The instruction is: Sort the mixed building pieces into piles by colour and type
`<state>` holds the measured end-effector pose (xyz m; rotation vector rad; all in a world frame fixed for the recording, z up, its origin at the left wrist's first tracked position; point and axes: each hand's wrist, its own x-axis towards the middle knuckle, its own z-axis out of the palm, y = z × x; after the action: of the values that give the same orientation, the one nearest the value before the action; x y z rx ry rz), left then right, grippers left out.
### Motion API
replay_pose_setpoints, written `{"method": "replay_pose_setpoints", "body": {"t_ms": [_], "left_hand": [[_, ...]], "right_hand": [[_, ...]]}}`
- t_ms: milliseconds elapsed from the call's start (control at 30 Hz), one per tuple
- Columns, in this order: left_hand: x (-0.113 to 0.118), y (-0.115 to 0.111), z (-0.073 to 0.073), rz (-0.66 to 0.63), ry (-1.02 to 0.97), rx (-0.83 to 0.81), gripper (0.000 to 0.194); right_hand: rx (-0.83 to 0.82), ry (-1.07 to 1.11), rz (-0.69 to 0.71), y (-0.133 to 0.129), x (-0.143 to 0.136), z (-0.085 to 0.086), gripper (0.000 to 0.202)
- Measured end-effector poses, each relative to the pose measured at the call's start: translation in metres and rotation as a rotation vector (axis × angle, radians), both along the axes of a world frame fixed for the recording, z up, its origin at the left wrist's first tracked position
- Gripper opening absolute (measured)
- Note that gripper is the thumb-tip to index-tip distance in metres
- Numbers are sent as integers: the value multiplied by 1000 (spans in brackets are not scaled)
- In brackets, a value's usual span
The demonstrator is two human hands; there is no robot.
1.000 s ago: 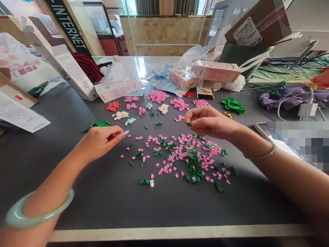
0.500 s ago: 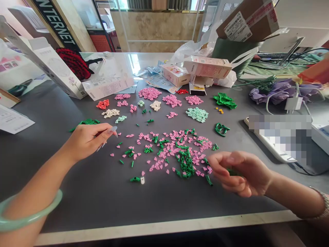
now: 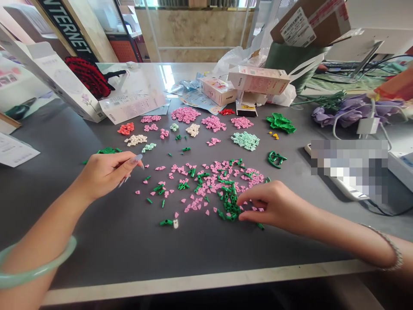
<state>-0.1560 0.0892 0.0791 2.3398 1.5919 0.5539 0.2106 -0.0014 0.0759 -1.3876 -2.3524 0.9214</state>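
Note:
My left hand (image 3: 111, 174) is closed in a pinch at the left of the loose pieces; anything between its fingertips is too small or hidden to make out. A green leaf-like heap (image 3: 109, 150) lies partly behind it. My right hand (image 3: 269, 206) reaches in from the right, thumb and index finger apart at the edge of a pile of green tube-shaped building pieces (image 3: 230, 200). Small pink wedge-shaped pieces (image 3: 214, 185) are scattered around that pile. Nearer the front, a green connector (image 3: 166, 222) lies beside a white piece (image 3: 176, 224).
Sorted heaps stand farther back: pink (image 3: 185, 114), mint (image 3: 245, 141), cream (image 3: 136, 140), orange-red (image 3: 125, 128) and green leaf pieces (image 3: 280, 123). Opened boxes (image 3: 260, 79) are behind them. At right lie a phone-like device (image 3: 355, 196) with a cable and purple flowers (image 3: 351, 113).
My right hand has swung left from beside the scatter to the green pile, turning palm down with fingers parted. My left hand stays nearly still, and the view has shifted slightly.

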Motion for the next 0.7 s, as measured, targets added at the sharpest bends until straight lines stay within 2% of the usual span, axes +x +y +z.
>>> {"method": "replay_pose_setpoints", "body": {"t_ms": [167,400,567,700], "left_hand": [[-3,3,-5,4,13,23,46],[0,2,-5,6,41,36,48],[1,0,0,12,59,29,49],[5,0,1,19,70,31,51]], "right_hand": [[41,-227,46,-1,-5,-2,6],[-10,-303,37,-1,-9,3,10],[-52,-277,25,0,-10,3,12],[-89,-141,-23,6,-8,6,11]]}}
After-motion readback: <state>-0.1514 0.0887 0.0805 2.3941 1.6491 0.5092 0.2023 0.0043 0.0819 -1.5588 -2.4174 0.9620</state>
